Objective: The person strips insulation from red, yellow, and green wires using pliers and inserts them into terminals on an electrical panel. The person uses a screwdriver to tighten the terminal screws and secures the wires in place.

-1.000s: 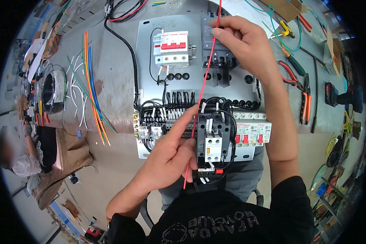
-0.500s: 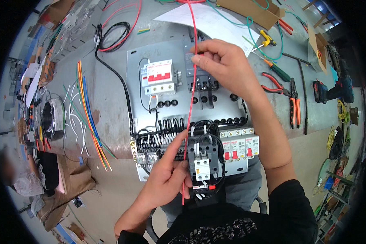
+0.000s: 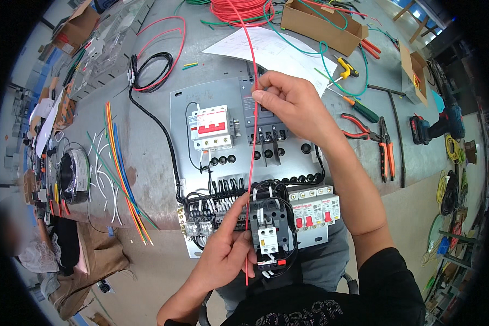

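A red wire [image 3: 252, 157] stretches from the top edge, down over a grey metal mounting plate [image 3: 180, 125], to a free end below. My right hand [image 3: 296, 106] pinches it between thumb and fingers, above a dark moulded-case breaker [image 3: 249, 114]. Lower down, my left hand [image 3: 225, 255] grips the same wire with its index finger laid along it, beside a black contactor with a white block [image 3: 267, 239]. On the plate also sit a white breaker with red levers [image 3: 212, 129], several smaller breakers [image 3: 309, 214] and bundled black wires [image 3: 223, 187].
Beyond the plate lie a paper sheet [image 3: 239, 48], a red wire coil [image 3: 239, 12] and a cardboard box [image 3: 320, 24]. Pliers [image 3: 386, 152], a screwdriver [image 3: 364, 110] and a cordless drill [image 3: 445, 125] are at right. Coloured wires [image 3: 117, 155] lie left, where another person [image 3: 38, 239] sits.
The view has shifted, bringing the red coil more fully into the picture. Both hands keep their hold on the red wire; the right hand's grip looks slightly lower along the moulded-case breaker.
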Demonstrator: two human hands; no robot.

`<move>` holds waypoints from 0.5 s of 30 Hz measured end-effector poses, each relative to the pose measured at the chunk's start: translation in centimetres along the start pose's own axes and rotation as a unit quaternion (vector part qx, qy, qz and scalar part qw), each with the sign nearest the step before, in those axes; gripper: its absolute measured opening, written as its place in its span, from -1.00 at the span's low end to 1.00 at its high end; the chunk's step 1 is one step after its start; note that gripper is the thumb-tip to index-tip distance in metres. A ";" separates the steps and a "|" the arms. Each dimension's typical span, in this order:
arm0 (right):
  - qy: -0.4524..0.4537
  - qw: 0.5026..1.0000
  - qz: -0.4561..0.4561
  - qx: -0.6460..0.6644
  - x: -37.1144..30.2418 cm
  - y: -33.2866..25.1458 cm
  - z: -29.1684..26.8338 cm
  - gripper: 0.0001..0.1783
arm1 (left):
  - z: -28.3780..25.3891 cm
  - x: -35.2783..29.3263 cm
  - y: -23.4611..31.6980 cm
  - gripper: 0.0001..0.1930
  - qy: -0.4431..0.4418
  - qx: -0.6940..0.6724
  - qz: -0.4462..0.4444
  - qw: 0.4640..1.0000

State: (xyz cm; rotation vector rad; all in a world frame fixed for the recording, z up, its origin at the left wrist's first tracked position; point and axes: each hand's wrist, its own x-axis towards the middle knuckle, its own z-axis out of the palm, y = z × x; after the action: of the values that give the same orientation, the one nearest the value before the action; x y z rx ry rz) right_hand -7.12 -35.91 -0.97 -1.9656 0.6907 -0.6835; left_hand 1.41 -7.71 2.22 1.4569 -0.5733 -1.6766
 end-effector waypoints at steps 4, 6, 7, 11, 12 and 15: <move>-0.006 1.000 0.008 0.012 0.0 -0.1 -0.1 -0.77 | 0.0 0.0 -0.1 -0.28 0.001 0.000 0.007 1.000; -0.009 1.000 0.015 0.019 0.0 -0.1 0.0 -0.77 | 0.1 0.0 -0.1 -0.28 0.002 -0.003 0.008 1.000; -0.010 1.000 0.012 0.018 0.0 0.0 0.0 -0.76 | 0.1 0.0 0.0 -0.28 0.004 0.000 0.009 1.000; -0.015 1.000 0.011 0.013 0.0 -0.1 -0.1 -0.76 | 0.1 0.0 -0.1 -0.28 0.006 0.007 0.011 1.000; -0.016 1.000 0.013 0.012 0.0 -0.1 -0.2 -0.76 | 0.1 0.0 -0.1 -0.28 0.006 0.008 0.012 1.000; -0.013 1.000 0.005 0.023 0.0 0.1 -0.1 -0.76 | 0.1 0.0 0.0 -0.28 0.005 0.010 0.012 1.000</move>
State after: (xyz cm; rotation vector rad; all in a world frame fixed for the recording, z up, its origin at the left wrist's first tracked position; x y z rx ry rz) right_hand -7.22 -35.98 -1.03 -1.9233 0.6638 -0.6618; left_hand 1.27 -7.75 2.20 1.4655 -0.6007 -1.6494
